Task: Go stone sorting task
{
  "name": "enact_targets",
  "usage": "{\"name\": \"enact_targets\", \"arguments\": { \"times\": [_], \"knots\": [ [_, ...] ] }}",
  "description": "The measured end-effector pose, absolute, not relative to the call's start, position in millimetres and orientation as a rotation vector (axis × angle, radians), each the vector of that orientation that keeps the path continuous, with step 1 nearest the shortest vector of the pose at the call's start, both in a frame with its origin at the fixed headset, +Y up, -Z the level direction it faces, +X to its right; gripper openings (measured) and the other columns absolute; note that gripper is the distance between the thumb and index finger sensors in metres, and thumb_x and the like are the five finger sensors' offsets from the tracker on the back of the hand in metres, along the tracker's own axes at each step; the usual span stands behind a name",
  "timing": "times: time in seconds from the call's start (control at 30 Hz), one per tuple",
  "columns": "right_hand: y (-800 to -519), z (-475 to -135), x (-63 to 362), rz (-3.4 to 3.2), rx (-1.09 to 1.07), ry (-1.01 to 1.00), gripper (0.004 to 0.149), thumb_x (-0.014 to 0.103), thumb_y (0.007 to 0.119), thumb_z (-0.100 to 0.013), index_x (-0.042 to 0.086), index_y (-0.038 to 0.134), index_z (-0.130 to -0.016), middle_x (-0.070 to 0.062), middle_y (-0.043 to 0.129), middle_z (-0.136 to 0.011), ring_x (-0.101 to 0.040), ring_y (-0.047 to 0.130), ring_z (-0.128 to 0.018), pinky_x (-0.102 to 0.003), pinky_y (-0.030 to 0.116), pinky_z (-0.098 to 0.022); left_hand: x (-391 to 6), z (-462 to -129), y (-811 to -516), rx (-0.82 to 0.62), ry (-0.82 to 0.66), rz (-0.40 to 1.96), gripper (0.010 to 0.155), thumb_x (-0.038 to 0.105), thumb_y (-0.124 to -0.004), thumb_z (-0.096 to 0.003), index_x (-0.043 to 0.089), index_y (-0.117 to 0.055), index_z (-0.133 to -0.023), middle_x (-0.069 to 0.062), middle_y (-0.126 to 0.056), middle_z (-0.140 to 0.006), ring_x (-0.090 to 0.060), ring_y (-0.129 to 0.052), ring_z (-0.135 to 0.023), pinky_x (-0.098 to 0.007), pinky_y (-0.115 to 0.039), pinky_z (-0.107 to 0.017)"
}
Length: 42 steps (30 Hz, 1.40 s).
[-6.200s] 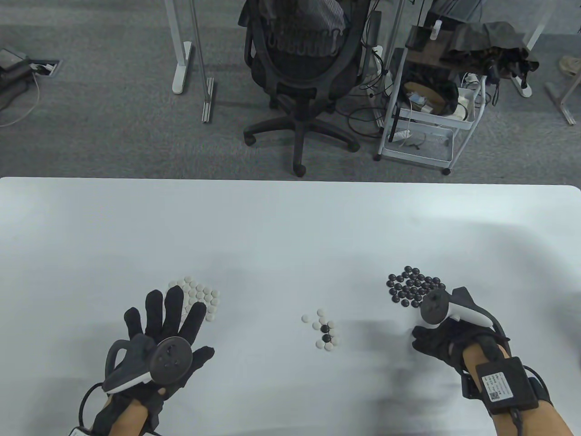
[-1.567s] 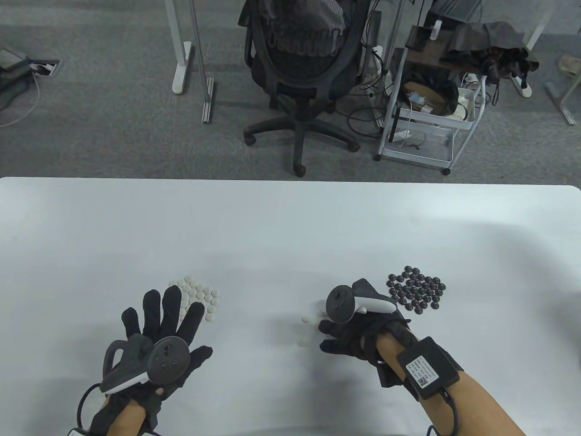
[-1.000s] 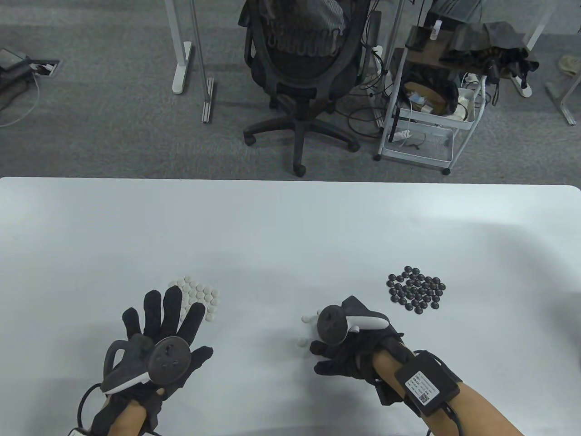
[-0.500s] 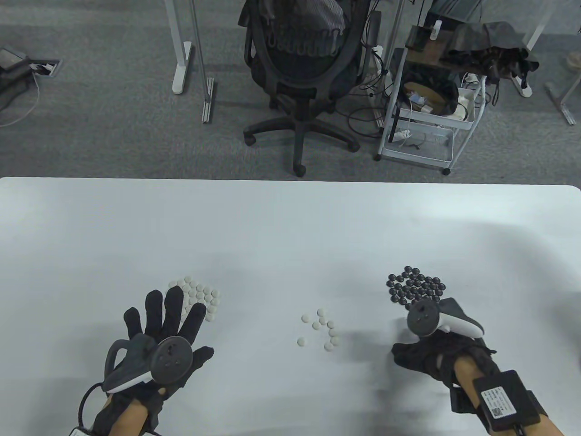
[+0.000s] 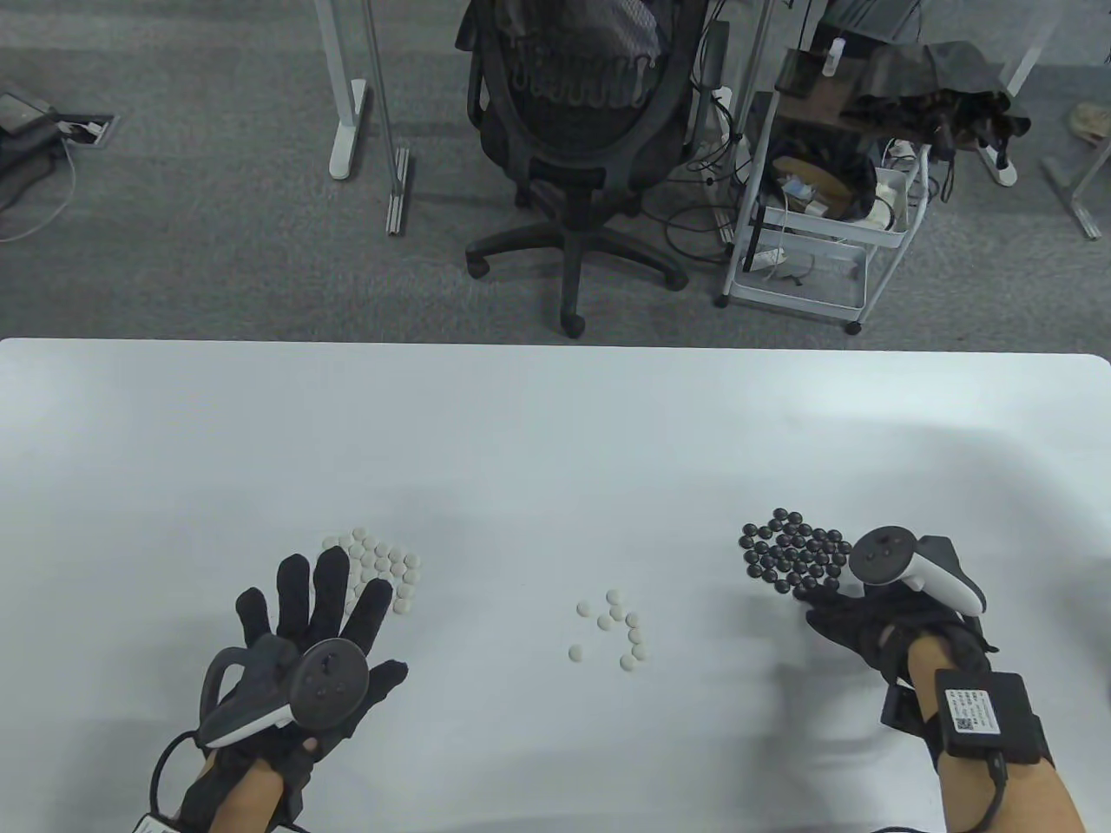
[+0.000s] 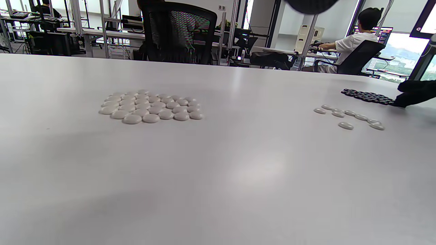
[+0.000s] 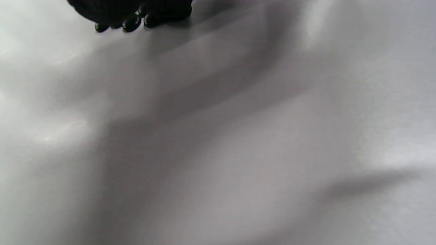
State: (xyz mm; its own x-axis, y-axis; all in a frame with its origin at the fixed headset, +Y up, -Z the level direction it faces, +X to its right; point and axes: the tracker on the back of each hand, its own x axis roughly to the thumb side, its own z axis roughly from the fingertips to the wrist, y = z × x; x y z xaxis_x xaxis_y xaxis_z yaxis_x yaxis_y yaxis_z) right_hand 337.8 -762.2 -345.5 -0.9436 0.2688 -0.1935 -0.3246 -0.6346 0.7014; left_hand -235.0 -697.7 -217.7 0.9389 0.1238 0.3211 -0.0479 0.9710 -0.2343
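Observation:
My left hand (image 5: 317,607) lies flat on the table (image 5: 538,434), fingers spread, its fingertips against the near-left side of the sorted white stones (image 5: 382,562) (image 6: 151,107). A small loose cluster of white stones (image 5: 618,632) (image 6: 351,117) sits mid-table. The sorted black stones (image 5: 794,555) (image 6: 368,96) lie to the right. My right hand (image 5: 838,612) (image 6: 414,95) is at that pile's near edge with curled fingers. In the right wrist view, black stones (image 7: 131,23) sit right at its fingertips (image 7: 112,8), which hide most of them.
Beyond the table's far edge stand an office chair (image 5: 573,130) and a white cart (image 5: 816,217) on grey carpet. A person sits at a desk in the background of the left wrist view (image 6: 351,47).
The right hand reached the middle cluster, and the two black stones there are gone. It then swung right to the black pile's near edge. One white stone shifted left. The left hand stayed put.

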Motion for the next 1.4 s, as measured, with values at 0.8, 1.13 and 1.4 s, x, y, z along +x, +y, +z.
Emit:
{"name": "enact_targets", "arguments": {
  "times": [0.8,1.13,1.4],
  "knots": [
    [-656,-265,240,2.752,0.685,0.097,0.083,0.056,0.052,-0.052,0.014,0.013,-0.113,-0.032,-0.005,-0.107,-0.057,-0.013,-0.086,-0.077,0.002,-0.053,-235,-219,-694,-0.175,-0.342,0.092,0.079,0.054,-0.047,-0.0621,0.01,-0.015,-0.12,-0.037,0.014,-0.113,-0.063,0.016,-0.091,-0.085,0.0,-0.053],
    [-696,-264,256,2.788,0.678,0.113,0.084,0.057,0.051,-0.052,0.013,0.013,-0.112,-0.033,-0.006,-0.106,-0.058,-0.011,-0.086,-0.078,0.003,-0.053,-235,-218,-696,-0.179,-0.338,0.096,0.079,0.054,-0.047,-0.062,0.011,-0.015,-0.12,-0.037,0.014,-0.113,-0.063,0.016,-0.091,-0.085,0.0,-0.053],
    [-705,-264,254,2.778,0.675,0.192,0.084,0.056,0.051,-0.052,0.012,0.012,-0.112,-0.033,-0.007,-0.106,-0.058,-0.012,-0.086,-0.078,0.003,-0.053,-235,-219,-697,-0.194,-0.33,0.093,0.079,0.054,-0.047,-0.0619,0.011,-0.016,-0.121,-0.037,0.014,-0.113,-0.063,0.016,-0.091,-0.085,0.0,-0.053]
  ]
}}
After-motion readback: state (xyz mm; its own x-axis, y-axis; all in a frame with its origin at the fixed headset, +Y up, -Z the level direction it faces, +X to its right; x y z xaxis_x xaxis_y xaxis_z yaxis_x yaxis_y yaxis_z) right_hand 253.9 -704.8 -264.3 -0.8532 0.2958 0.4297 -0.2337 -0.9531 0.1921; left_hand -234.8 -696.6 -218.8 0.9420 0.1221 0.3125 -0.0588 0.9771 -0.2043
